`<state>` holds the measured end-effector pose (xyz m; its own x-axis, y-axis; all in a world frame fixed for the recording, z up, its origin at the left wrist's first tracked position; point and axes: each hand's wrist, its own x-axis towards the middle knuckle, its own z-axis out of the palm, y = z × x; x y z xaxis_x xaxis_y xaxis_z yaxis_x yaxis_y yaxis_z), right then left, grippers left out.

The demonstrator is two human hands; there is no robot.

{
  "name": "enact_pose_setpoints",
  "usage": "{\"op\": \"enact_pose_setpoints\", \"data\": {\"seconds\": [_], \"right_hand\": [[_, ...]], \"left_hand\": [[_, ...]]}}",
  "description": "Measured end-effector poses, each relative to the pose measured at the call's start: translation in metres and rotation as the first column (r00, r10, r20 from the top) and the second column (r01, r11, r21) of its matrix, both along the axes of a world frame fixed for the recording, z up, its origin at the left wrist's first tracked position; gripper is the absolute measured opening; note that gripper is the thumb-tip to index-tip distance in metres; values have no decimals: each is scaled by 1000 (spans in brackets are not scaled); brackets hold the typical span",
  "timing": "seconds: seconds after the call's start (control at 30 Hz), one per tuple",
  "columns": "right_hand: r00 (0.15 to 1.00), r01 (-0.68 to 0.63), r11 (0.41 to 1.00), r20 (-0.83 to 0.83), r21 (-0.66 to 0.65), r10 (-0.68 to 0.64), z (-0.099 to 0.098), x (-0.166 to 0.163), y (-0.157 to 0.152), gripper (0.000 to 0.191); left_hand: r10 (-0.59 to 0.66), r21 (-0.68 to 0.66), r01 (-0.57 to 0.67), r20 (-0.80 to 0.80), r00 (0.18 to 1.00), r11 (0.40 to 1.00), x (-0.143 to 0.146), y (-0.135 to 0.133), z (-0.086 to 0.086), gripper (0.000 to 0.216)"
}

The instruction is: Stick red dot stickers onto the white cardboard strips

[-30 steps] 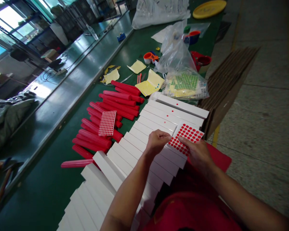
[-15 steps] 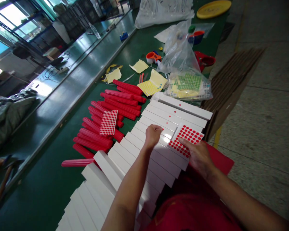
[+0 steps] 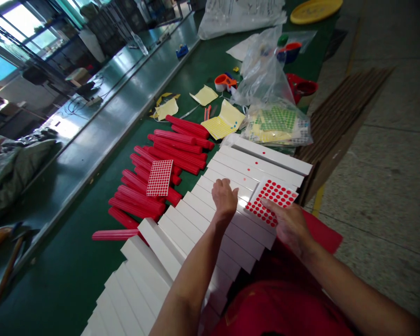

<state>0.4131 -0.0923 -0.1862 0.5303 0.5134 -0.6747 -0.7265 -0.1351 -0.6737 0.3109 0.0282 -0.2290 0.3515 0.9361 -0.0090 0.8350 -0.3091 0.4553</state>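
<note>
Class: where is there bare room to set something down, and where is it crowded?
Lower left: green tabletop bounded by the metal strip, lowest red rod and white bars. Far side: a smaller patch between the white bag and yellow papers. Crowded: the heaped red rods, and the bars under the left hand and held sticker sheet.

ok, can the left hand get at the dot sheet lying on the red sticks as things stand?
Probably yes: the left hand is at the white boxes, and the dot sheet lies uncovered on top of the red sticks, beyond the boxes' ends. Nothing visible stands between them.
</note>
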Motion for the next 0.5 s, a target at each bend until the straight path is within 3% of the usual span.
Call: {"op": "enact_pose_setpoints", "data": {"seconds": [0.07, 0.1, 0.17, 0.23, 0.37, 0.5], "right_hand": [[1000, -6, 1000, 17, -9, 6, 3, 0, 1, 31], [999, -14, 1000, 31, -19, 14, 4, 0, 1, 30], [998, -31, 999, 62, -41, 34, 7, -1, 2, 29], [995, -43, 997, 91, -60, 48, 8, -2, 2, 28], [987, -83, 990, 126, -109, 97, 7, -7, 2, 28], [976, -100, 985, 178, -138, 124, 4, -11, 0, 34]], "left_hand": [[33, -120, -28, 37, 999, 992, -7, -4, 8, 15], [34, -228, -13, 87, 996, 974, -10, -6, 13, 21], [35, -445, 78, 241, 970, 892, -19, -12, 21, 35], [85, -569, 182, 411, 908, 802, -26, -18, 29, 37], [269, -660, 227, 561, 783, 716, -31, -28, 40, 25], [293, -672, 204, 548, 783, 712, -31, -30, 47, 18]]}}
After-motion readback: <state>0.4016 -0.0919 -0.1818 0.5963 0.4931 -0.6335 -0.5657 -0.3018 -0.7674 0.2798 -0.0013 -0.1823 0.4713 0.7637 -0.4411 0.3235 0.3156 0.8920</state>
